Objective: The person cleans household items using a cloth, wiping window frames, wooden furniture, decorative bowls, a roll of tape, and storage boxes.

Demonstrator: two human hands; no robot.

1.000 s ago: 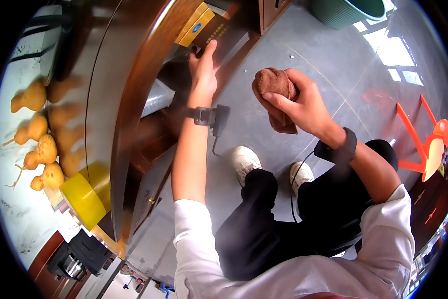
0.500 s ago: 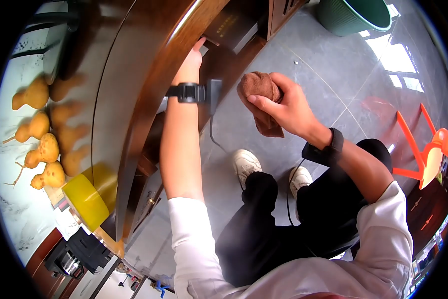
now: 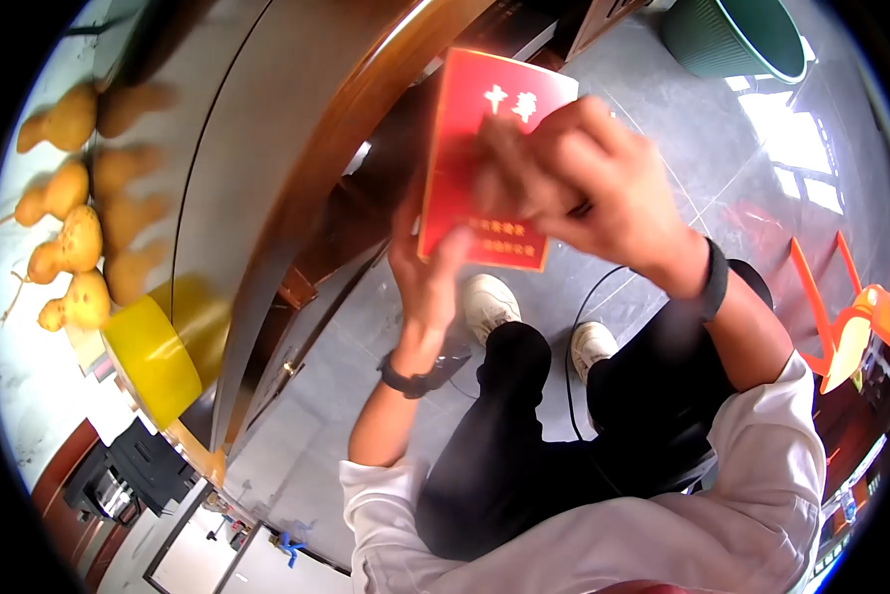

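A red box (image 3: 455, 139) with large pale characters and gold print near its lower edge, much like a cigarette carton, is held up over the floor. My left hand (image 3: 427, 267) grips it by the lower left side, thumb on the front face. My right hand (image 3: 608, 183) is in front of the box, smeared by motion, with fingers closed round a brown cloth (image 3: 509, 163). The cloth is blurred and mostly covered by the fingers. Whether it touches the box face I cannot tell.
An open wooden cabinet (image 3: 311, 188) is at my left. Several gourds (image 3: 74, 243) and a yellow roll (image 3: 153, 361) rest on its top. A green bin (image 3: 727, 45) stands on the tiled floor, and an orange stool (image 3: 851, 332) is at the right. A black cable (image 3: 571, 376) runs past my shoes.
My left hand has come out of the cabinet and now holds the red box. My right hand, with the brown cloth, has moved in front of it. The view has shifted slightly.
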